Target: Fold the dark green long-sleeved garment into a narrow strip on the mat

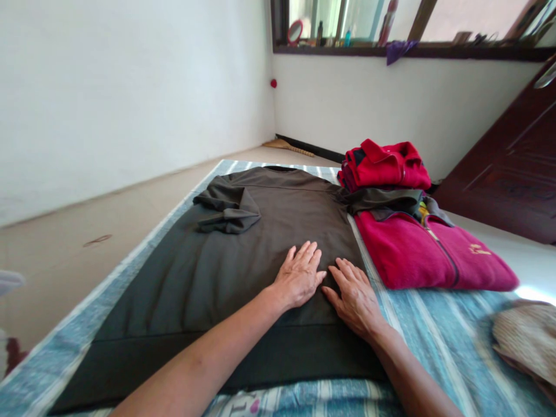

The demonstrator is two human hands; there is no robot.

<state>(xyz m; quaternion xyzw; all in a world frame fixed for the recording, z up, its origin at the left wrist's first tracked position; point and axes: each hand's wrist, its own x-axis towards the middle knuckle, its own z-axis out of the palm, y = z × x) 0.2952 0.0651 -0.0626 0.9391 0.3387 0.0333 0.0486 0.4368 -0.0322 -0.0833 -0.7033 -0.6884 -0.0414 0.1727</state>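
Observation:
A dark grey-brown long-sleeved top (195,278) lies spread out on the bed, its neck at the far end and its hem toward me. One sleeve (237,211) is folded in over the body on the left. The other sleeve (386,200) stretches right, across a folded magenta zip jacket (412,249). My left hand (302,275) rests flat on the top right of its middle, fingers stretched out. Beside it my right hand (354,295) lies flat near the right edge of the top, fingers spread. Neither hand grips the cloth.
Folded red clothes (391,165) are piled behind the magenta jacket. A beige knitted item (527,341) sits at the right edge of the blue striped bedsheet (452,330). A dark red door (512,156) stands at right, and small items line the windowsill (347,49).

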